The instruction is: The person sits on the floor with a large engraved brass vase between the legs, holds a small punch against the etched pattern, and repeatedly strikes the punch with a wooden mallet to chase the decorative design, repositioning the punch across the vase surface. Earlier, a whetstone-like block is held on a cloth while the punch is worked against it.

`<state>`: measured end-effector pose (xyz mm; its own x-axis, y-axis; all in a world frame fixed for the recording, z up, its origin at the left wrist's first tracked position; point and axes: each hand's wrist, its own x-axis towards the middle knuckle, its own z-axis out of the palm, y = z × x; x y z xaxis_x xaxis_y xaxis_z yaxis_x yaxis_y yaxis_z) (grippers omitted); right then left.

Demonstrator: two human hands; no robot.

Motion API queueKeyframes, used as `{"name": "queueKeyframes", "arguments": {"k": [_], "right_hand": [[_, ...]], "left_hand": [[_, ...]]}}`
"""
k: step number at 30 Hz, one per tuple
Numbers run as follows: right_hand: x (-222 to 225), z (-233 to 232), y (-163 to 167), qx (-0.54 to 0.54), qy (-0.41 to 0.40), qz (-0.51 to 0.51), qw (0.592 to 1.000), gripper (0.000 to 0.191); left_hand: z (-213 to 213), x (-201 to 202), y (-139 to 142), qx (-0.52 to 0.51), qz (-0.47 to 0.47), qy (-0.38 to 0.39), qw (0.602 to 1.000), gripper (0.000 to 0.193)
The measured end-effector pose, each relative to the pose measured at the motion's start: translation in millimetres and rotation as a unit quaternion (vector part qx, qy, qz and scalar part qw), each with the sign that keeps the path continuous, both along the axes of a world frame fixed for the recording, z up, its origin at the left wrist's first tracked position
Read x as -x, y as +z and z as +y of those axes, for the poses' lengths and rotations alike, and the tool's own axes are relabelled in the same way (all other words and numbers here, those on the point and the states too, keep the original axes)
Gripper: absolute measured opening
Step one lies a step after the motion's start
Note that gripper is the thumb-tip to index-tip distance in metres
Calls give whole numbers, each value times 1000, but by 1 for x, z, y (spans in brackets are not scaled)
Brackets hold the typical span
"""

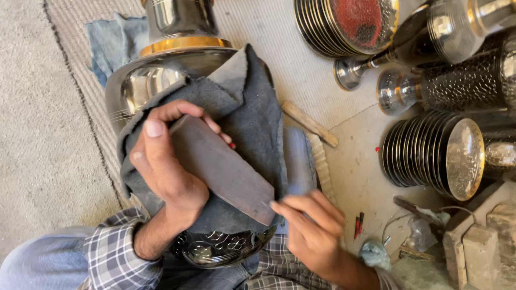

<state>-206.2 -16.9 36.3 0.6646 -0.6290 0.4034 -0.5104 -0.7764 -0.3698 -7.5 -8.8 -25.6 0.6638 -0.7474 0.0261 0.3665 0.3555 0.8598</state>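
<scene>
Your left hand (166, 172) clasping a dark flat block (223, 169) over grey cloth (247, 107) — on a metal vase (172, 70), right hand (312, 231) fingertips pinching its end — perhaps a sharpening stone.

Subject wears plaid shirt, grey/white check w/ dark lines; sleeves pushed up past wrists on both arms. Left hand (166, 166) and right hand (312, 231) bare, no gloves, rings or watch. Faded blue denim on legs.

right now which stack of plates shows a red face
The upper stack of plates, at the top edge of the view: its front plate shows a red centre. The lower stack of plates, by the goblets, shows a pale silver face.
</scene>
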Motion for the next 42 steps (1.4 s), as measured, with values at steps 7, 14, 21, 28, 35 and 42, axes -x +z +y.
{"name": "queueKeyframes", "arguments": {"k": [7, 14, 21, 28, 35, 42], "right_hand": [[-19, -21, 3, -17, 49, 2, 999, 29], [-33, -21, 11, -2, 70, -7, 997, 33], [-14, -3, 16, -38, 20, 18, 999, 32], [-20, -29, -7, 6, 90, 5, 996, 29], [-4, 1, 10, -31, -18, 14, 999, 28], [-17, -32, -19, 21, 98, 9, 995, 31]], "left_hand": [[0, -5, -3, 17, 11, 8, 1000, 58], [3, -3, -3, 13, 30, 5, 999, 59], [1, -4, -3, 8, 23, 5, 1000, 60], [2, -4, -3, 19, 44, 15, 999, 57], [1, -1, -3, 3, -4, 7, 1000, 61], [0, -8, -4, 9, 16, 14, 1000, 59]]}}
